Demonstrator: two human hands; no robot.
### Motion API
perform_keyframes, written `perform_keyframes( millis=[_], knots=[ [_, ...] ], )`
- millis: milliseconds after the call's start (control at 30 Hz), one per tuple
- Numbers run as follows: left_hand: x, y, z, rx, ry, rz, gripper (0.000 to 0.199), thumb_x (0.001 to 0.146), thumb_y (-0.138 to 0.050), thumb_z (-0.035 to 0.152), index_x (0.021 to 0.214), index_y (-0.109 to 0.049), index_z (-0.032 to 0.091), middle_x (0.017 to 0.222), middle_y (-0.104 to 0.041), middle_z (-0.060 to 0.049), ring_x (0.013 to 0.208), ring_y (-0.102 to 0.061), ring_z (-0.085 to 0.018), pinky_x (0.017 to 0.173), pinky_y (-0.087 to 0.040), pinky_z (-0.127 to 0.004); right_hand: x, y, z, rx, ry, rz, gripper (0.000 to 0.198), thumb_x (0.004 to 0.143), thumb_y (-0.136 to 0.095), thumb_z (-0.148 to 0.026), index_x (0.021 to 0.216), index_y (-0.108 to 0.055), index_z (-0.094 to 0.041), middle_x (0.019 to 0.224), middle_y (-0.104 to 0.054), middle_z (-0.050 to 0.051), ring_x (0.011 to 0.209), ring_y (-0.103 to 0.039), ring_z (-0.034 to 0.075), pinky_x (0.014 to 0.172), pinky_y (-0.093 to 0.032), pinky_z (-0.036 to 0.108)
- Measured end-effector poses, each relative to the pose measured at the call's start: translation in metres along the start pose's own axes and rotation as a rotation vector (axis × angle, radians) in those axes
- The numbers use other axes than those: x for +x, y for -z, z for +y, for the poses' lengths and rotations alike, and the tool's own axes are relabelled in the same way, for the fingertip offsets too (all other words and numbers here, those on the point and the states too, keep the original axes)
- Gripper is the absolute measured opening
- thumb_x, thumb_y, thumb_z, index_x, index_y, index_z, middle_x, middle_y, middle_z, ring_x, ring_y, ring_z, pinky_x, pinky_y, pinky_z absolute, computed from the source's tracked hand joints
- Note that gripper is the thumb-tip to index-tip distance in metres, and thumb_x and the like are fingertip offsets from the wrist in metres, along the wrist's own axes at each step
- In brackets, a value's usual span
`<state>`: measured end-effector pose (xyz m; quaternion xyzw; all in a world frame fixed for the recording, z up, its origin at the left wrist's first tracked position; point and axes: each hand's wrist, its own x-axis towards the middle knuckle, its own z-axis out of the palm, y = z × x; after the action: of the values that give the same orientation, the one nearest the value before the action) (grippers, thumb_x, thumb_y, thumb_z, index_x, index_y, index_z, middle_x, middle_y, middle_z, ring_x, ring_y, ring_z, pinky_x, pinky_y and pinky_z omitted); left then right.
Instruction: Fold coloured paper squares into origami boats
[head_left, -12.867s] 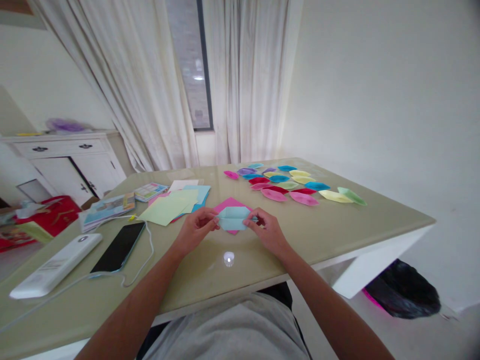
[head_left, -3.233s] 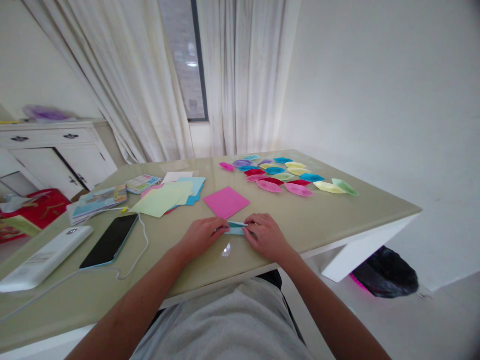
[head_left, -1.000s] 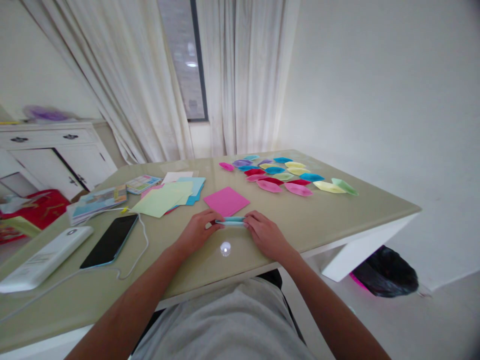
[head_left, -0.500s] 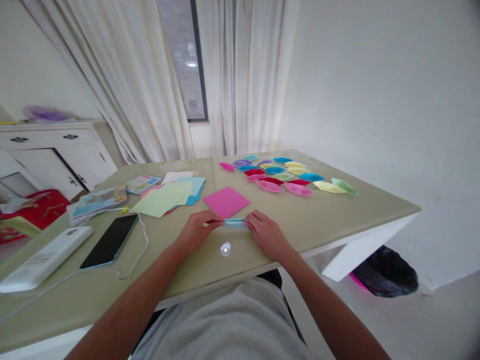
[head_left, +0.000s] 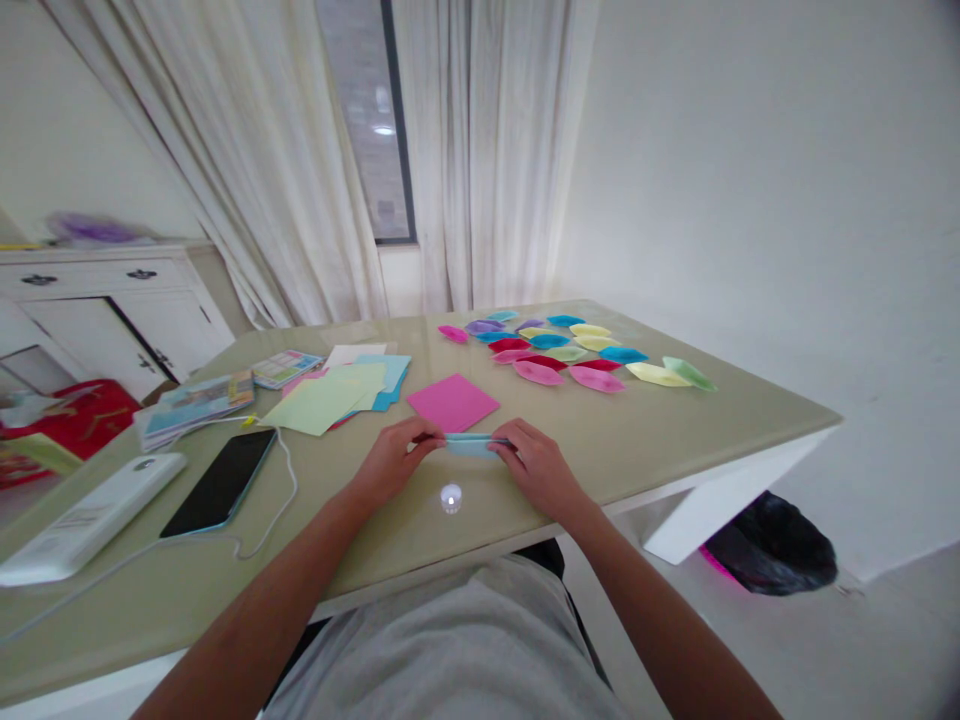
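Both forearms reach toward twelve o'clock over the table [head_left: 675, 430]. The left hand [head_left: 390, 462] and right hand [head_left: 534, 468] pinch opposite ends of a folded light-blue paper [head_left: 471, 445], fingers clamped on it, a pink sheet [head_left: 452, 400] just beyond.

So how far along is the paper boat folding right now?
Done: a cluster of finished coloured paper boats lies at the table's far side. In hand: the left hand and right hand pinch the ends of a narrow, partly folded light blue paper. Left: a flat pink square sheet and a stack of coloured sheets lie unfolded.
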<state>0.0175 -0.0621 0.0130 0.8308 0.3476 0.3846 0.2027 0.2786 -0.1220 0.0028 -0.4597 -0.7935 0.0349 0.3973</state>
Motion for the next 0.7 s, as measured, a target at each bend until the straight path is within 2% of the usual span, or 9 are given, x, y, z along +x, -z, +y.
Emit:
perform_keyframes(
  millis=[200, 367, 467, 700],
  knots=[
    [-0.001, -0.002, -0.0025, -0.032, -0.028, -0.013, 0.015, 0.094, -0.071, 0.034, 0.095, -0.076, 0.02, 0.085, -0.073, -0.002, 0.076, -0.069, -0.016, 0.069, -0.052, -0.026, -0.0001, 0.0019, -0.0002, 0.057, 0.014, 0.032, 0.016, 0.108, -0.056, -0.02, 0.098, -0.068, -0.023, 0.099, -0.071, 0.005, 0.094, -0.069, 0.021, 0.089, -0.054, 0.033],
    [0.0002, -0.001, -0.0055, -0.032, -0.055, -0.008, 0.017, 0.096, -0.068, 0.032, 0.087, -0.075, 0.019, 0.084, -0.072, -0.003, 0.077, -0.067, -0.017, 0.07, -0.051, -0.026, -0.0003, 0.0009, 0.0006, 0.09, 0.015, 0.043, 0.009, 0.106, -0.061, -0.021, 0.103, -0.069, -0.022, 0.101, -0.072, 0.006, 0.095, -0.07, 0.022, 0.088, -0.054, 0.034],
    [0.0005, 0.0008, -0.0061, -0.028, -0.065, -0.001, 0.018, 0.097, -0.067, 0.033, 0.088, -0.077, 0.02, 0.087, -0.074, -0.003, 0.079, -0.067, -0.017, 0.073, -0.052, -0.027, -0.0005, 0.0009, 0.0024, 0.104, 0.006, 0.066, 0.006, 0.104, -0.063, -0.022, 0.103, -0.069, -0.021, 0.099, -0.072, 0.006, 0.093, -0.07, 0.022, 0.085, -0.054, 0.034],
    [-0.0023, 0.0015, -0.0076, -0.027, -0.037, 0.018, 0.019, 0.098, -0.068, 0.038, 0.094, -0.079, 0.023, 0.091, -0.08, -0.003, 0.083, -0.074, -0.019, 0.081, -0.056, -0.029, -0.0013, 0.0023, 0.0048, 0.139, 0.021, 0.076, 0.013, 0.106, -0.059, -0.021, 0.097, -0.069, -0.023, 0.097, -0.071, 0.006, 0.091, -0.069, 0.022, 0.085, -0.054, 0.035]
  ],
)
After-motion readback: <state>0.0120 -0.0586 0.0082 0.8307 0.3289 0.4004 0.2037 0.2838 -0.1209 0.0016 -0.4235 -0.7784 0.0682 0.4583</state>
